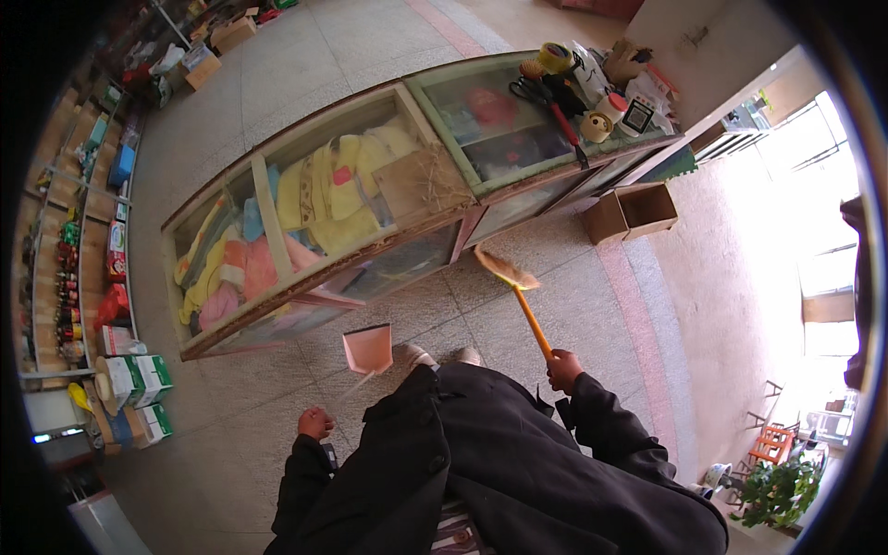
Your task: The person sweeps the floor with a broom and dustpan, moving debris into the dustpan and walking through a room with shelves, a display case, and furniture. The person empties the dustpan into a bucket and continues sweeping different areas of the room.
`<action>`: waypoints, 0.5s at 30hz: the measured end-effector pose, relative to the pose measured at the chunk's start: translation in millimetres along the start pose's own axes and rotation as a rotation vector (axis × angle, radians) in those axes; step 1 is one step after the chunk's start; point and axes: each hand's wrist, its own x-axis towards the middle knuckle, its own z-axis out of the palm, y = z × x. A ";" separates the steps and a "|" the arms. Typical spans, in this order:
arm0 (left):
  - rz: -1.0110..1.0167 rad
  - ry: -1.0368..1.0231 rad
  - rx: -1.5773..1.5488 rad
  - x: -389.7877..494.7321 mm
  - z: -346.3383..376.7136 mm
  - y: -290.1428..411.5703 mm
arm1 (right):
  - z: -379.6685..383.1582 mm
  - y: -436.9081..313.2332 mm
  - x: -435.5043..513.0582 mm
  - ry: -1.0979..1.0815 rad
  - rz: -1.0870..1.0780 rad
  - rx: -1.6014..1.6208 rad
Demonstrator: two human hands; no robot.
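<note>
My right hand (565, 372) is closed around the orange handle of a broom (533, 322). The tan bristles (510, 269) meet the speckled floor beside the foot of a glass display counter (260, 215). On the other side of my body, my left hand (316, 423) grips the end of a pale, thin handle. That handle leads to a pink dustpan (368, 349) with a dark front lip, just left of my shoes (421, 356). Whether the dustpan rests on the floor or hangs slightly above it, I cannot tell.
Folded yellow towels or cloths (333, 180) lie under the counter's glass. Scissors (531, 90), tape (556, 57) and jars crowd its right top. An open cardboard box (645, 208) sits on the floor at right. Stocked shelves (76, 257) line the left; a leafy plant (777, 492) stands lower right.
</note>
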 end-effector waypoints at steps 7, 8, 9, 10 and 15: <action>-0.077 0.056 0.013 -6.7 -16.8 -15.7 | -14.2 37.1 -33.2 -0.022 -0.040 -0.008; -0.081 0.058 0.028 -6.3 -17.4 -17.5 | -20.3 38.6 -38.0 -0.006 -0.007 -0.010; -0.087 0.060 0.042 -6.4 -16.6 -19.5 | -25.6 41.1 -42.2 0.032 -0.023 -0.048; -0.088 0.074 0.056 -7.5 -14.6 -22.0 | -31.3 44.2 -46.3 0.066 -0.036 -0.072; -0.084 0.133 0.064 -18.6 -1.0 -29.4 | -44.2 47.4 -38.5 0.073 -0.092 0.327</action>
